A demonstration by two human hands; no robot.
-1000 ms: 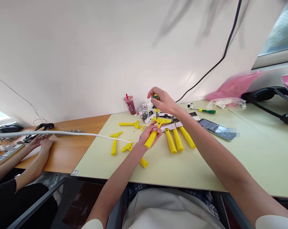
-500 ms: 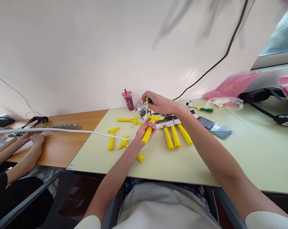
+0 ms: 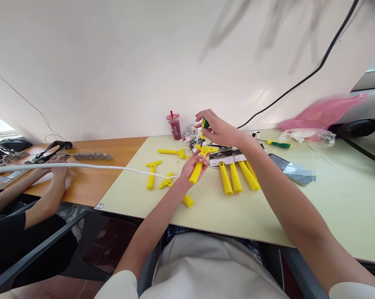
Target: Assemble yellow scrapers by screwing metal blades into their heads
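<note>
My left hand (image 3: 194,166) is closed around a yellow T-shaped scraper (image 3: 197,169), its hollow handle end tilted toward me. Above it, my right hand (image 3: 217,129) holds a screwdriver (image 3: 205,123) with a green and yellow handle, pointed down at the scraper's head. Some right fingers are lifted off the handle. Whether the screwdriver's tip touches a screw is too small to tell. More yellow scrapers lie left of my hands, among them one scraper (image 3: 151,175) and another farther back (image 3: 172,153). Several others (image 3: 226,178) lie in a row to the right, by black-and-white packaging cards (image 3: 221,159).
A red drink cup (image 3: 174,126) stands by the wall. A second screwdriver (image 3: 279,144), a phone (image 3: 290,169) and a pink bag (image 3: 321,114) are at right. A white cable (image 3: 113,167) crosses over my left forearm. At the left table, another person's arms (image 3: 53,182) are at work.
The view has turned a little to the left, so things sit farther right. My right fingers have loosened and spread around the screwdriver handle. My left hand keeps its hold on the scraper.
</note>
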